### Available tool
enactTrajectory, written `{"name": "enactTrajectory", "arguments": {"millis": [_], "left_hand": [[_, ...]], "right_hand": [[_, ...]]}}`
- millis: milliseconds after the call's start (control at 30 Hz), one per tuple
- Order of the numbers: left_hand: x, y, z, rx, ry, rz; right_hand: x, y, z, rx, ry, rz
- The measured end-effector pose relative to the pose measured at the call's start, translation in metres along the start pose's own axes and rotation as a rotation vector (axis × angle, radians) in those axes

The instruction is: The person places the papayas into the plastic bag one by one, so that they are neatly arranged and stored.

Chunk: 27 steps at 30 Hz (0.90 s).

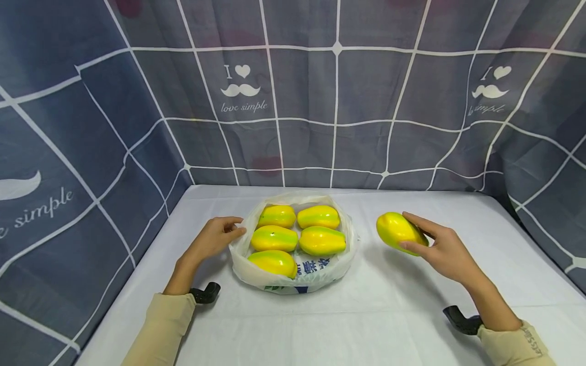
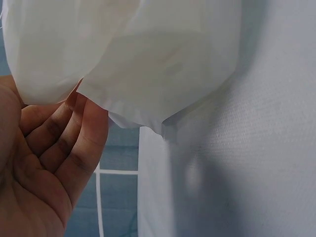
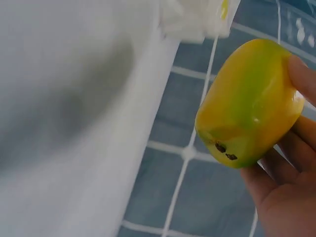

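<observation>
A white plastic bag (image 1: 293,284) stands on the table with its mouth rolled wide, and several glossy yellow-green papayas (image 1: 274,238) lie inside. My left hand (image 1: 217,238) pinches the bag's left rim between thumb and fingers; up close in the left wrist view, the thin plastic (image 2: 148,74) hides the fingertips. To the right of the bag, my right hand (image 1: 441,249) grips one more papaya (image 1: 397,230) and holds it above the table. Dark spots mark one end of this papaya (image 3: 252,103) in the right wrist view.
A white cloth covers the table (image 1: 293,335). Behind it and along both sides hangs a dark grey-blue curtain (image 1: 302,86) with white grid lines. Black curved pieces (image 1: 462,320) are worn on both wrists, below the beige sleeves (image 1: 160,325).
</observation>
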<state>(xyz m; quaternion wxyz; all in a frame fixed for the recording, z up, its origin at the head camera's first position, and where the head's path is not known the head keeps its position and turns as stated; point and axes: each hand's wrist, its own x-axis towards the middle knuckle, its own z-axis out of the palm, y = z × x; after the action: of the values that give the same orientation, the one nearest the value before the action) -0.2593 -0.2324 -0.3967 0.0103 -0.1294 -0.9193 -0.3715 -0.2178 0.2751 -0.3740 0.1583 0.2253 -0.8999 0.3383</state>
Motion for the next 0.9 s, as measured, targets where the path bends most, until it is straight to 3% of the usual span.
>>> {"name": "enactTrajectory", "arguments": {"millis": [133, 333, 467, 667, 900], "left_hand": [[0.0, -0.001, -0.001, 0.005, 0.005, -0.002], [-0.001, 0.0, -0.002, 0.006, 0.002, -0.003], [-0.001, 0.0, -0.003, 0.009, 0.006, -0.008], [-0.001, 0.001, -0.002, 0.001, 0.008, 0.003], [-0.002, 0.001, -0.002, 0.002, 0.009, -0.008]], "right_hand": [[0.008, -0.013, 0.014, -0.002, 0.004, -0.076], [0.022, -0.034, 0.032, 0.055, -0.028, -0.125], [0.03, -0.054, 0.048, 0.116, -0.051, -0.225], [0.038, -0.081, 0.071, 0.182, -0.019, -0.345], [0.043, -0.096, 0.097, 0.165, -0.052, -0.405]]}}
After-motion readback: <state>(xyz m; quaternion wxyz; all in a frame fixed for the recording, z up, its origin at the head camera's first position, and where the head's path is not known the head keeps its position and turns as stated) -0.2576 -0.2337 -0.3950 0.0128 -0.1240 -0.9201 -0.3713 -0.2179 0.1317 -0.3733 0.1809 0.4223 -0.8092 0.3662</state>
